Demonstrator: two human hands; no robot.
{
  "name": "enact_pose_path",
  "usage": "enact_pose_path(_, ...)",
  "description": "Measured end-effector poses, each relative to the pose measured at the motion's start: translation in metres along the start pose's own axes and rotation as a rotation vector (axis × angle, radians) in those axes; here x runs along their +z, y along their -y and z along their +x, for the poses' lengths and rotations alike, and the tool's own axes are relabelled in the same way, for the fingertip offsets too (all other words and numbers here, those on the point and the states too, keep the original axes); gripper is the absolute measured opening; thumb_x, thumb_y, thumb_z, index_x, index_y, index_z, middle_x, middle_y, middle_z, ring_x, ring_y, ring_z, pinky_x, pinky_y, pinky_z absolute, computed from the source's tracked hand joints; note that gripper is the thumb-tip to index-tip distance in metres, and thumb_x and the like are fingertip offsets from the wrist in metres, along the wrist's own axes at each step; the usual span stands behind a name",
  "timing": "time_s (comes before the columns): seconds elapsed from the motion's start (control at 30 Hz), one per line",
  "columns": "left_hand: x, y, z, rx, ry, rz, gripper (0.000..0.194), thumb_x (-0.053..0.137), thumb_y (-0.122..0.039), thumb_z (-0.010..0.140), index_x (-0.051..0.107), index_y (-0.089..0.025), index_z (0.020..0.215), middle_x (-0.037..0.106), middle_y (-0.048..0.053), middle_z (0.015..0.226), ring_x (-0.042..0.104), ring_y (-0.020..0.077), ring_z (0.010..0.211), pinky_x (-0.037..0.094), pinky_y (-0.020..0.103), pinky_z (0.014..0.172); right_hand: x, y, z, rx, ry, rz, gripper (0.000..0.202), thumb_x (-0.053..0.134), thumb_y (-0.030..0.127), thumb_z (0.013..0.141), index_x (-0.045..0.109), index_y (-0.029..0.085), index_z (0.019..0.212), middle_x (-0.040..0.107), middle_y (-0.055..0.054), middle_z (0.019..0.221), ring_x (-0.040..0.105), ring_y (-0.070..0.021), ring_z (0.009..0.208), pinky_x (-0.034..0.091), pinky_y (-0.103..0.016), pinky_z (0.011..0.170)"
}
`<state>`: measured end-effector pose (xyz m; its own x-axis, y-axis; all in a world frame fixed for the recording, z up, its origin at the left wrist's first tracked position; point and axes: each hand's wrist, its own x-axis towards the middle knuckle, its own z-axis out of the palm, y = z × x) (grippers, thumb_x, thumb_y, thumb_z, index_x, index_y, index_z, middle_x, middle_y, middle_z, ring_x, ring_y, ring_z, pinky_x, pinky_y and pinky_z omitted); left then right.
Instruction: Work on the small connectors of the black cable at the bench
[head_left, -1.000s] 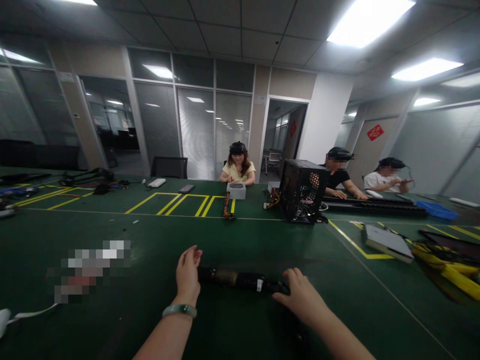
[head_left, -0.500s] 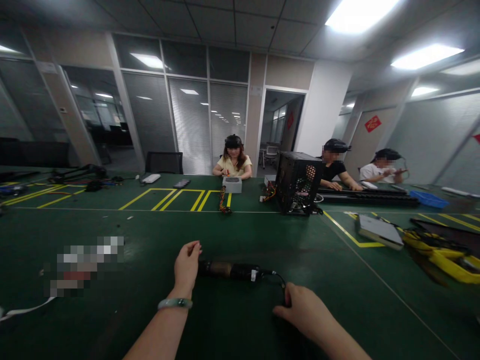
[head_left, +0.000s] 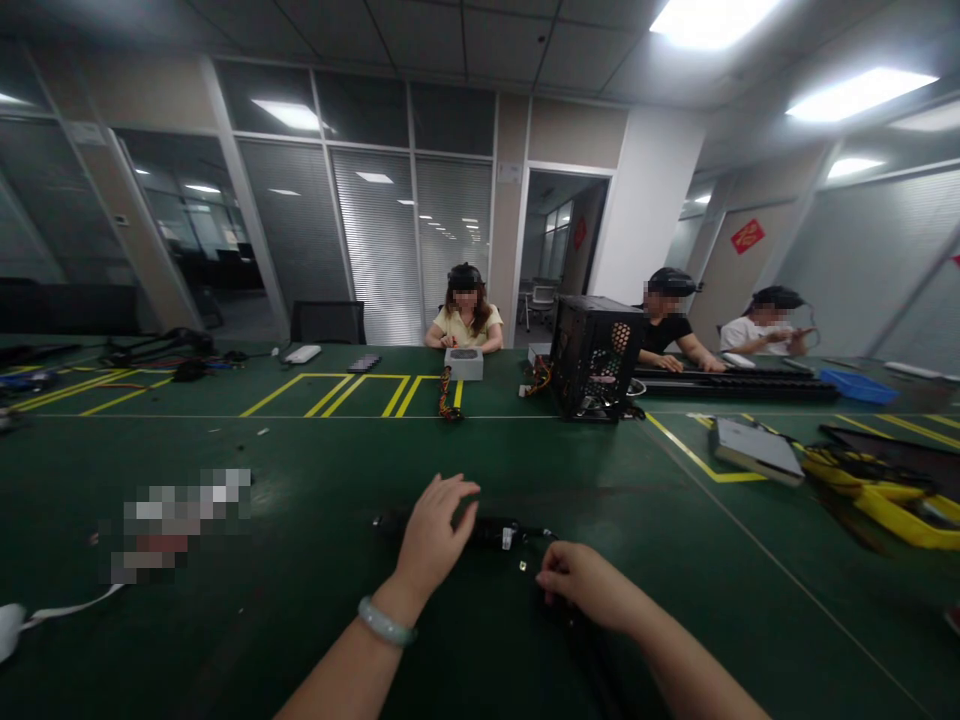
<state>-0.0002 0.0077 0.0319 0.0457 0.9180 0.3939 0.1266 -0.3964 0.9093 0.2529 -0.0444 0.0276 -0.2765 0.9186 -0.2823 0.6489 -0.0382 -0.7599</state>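
Observation:
In the middle of the green table lies a black, rod-shaped tool (head_left: 491, 532) with a white label, perhaps an electric screwdriver. A thin black cable leaves its right end. My left hand (head_left: 436, 525), a pale green bangle on its wrist, is over the tool's middle with fingers spread and hides part of it. Whether it touches the tool I cannot tell. My right hand (head_left: 577, 580) is closed in a pinch on a black cable (head_left: 541, 533) just past the tool's end. A small shiny connector (head_left: 523, 566) shows left of those fingertips.
A black computer case (head_left: 596, 358) stands across the table, right of a grey power supply (head_left: 464, 364) where a person sits. Two more people work at the far right. A silver box (head_left: 756, 450) and yellow trays (head_left: 904, 515) lie rightward. A blurred-out item (head_left: 176, 525) lies left.
My left hand has moved right from the tool's left end and opened its fingers over the middle. My right hand has shifted slightly left and up; the small connector now shows beside it.

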Motion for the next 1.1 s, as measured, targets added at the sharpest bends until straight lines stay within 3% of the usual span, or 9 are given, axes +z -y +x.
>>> enact_pose_path(0.03, 0.011, -0.004, -0.003, 0.072, 0.152, 0.137, 0.026, 0.07, -0.018, 0.079, 0.068, -0.025, 0.104, 0.063, 0.005, 0.12, 0.045, 0.0279, 0.127, 0.017, 0.049, 0.116, 0.001, 0.001, 0.004, -0.008, 0.003, 0.005, 0.018, 0.056, 0.033, 0.087, 0.065, 0.019, 0.092, 0.073, -0.002, 0.079, 0.064, -0.0153, 0.068, 0.04, -0.022, 0.055)
enact_pose_path(0.1, 0.029, -0.003, -0.009, 0.182, 0.343, 0.406, 0.037, 0.066, -0.026, 0.084, 0.061, -0.028, 0.12, 0.057, 0.003, 0.132, 0.043, 0.0272, 0.13, 0.012, 0.051, 0.116, 0.002, 0.005, 0.011, -0.037, -0.002, -0.005, 0.015, 0.057, 0.031, 0.085, 0.065, 0.019, 0.09, 0.072, -0.001, 0.076, 0.062, -0.0141, 0.065, 0.039, -0.021, 0.054)
enact_pose_path(0.17, 0.039, 0.003, -0.011, 0.224, 0.445, 0.578, 0.041, 0.065, -0.029, 0.085, 0.057, -0.03, 0.125, 0.058, 0.003, 0.13, 0.048, 0.0267, 0.124, 0.016, 0.051, 0.114, 0.002, 0.007, 0.019, -0.063, -0.001, 0.002, 0.013, 0.058, 0.029, 0.084, 0.065, 0.018, 0.089, 0.071, -0.001, 0.074, 0.062, -0.0138, 0.065, 0.038, -0.021, 0.056)
enact_pose_path(0.23, 0.041, 0.008, -0.012, 0.222, 0.488, 0.666, 0.043, 0.064, -0.029, 0.085, 0.055, -0.03, 0.127, 0.06, 0.004, 0.124, 0.052, 0.0257, 0.116, 0.028, 0.046, 0.106, 0.002, 0.008, 0.026, -0.085, -0.016, 0.048, 0.013, 0.059, 0.029, 0.083, 0.064, 0.018, 0.088, 0.07, 0.0, 0.073, 0.062, -0.0137, 0.065, 0.039, -0.021, 0.057)
enact_pose_path(0.43, 0.027, 0.004, -0.006, 0.187, 0.48, 0.687, 0.037, 0.065, -0.028, 0.08, 0.062, -0.029, 0.117, 0.064, 0.006, 0.11, 0.056, 0.0261, 0.103, 0.036, 0.038, 0.093, 0.008, -0.002, 0.045, -0.15, -0.228, 0.209, 0.017, 0.058, 0.033, 0.084, 0.059, 0.017, 0.08, 0.066, 0.0, 0.068, 0.061, -0.0147, 0.067, 0.043, -0.023, 0.063)
enact_pose_path(0.63, 0.002, 0.01, -0.004, 0.153, 0.356, 0.493, 0.031, 0.073, -0.024, 0.068, 0.069, -0.03, 0.098, 0.066, 0.004, 0.091, 0.058, 0.0264, 0.088, 0.038, 0.038, 0.088, 0.028, -0.008, 0.041, -0.118, -0.335, 0.12, 0.015, 0.054, 0.033, 0.087, 0.061, 0.019, 0.09, 0.068, 0.0, 0.08, 0.063, -0.0162, 0.074, 0.045, -0.023, 0.065)
enact_pose_path(0.83, 0.01, 0.012, -0.014, 0.174, 0.356, 0.498, 0.026, 0.065, -0.016, 0.074, 0.067, -0.028, 0.097, 0.065, 0.005, 0.094, 0.058, 0.0265, 0.09, 0.037, 0.039, 0.089, 0.038, 0.004, 0.038, -0.212, -0.37, 0.019, 0.01, 0.055, 0.026, 0.086, 0.063, 0.021, 0.089, 0.069, 0.0, 0.083, 0.065, -0.016, 0.076, 0.045, -0.023, 0.066)
enact_pose_path(1.1, 0.014, 0.013, -0.01, 0.15, 0.393, 0.481, 0.015, 0.064, -0.026, 0.081, 0.068, -0.028, 0.095, 0.064, 0.005, 0.096, 0.057, 0.0259, 0.091, 0.037, 0.038, 0.09, 0.031, 0.011, 0.047, -0.228, -0.378, -0.074, 0.005, 0.056, 0.023, 0.084, 0.06, 0.021, 0.085, 0.067, 0.001, 0.077, 0.063, -0.0144, 0.069, 0.041, -0.022, 0.059)
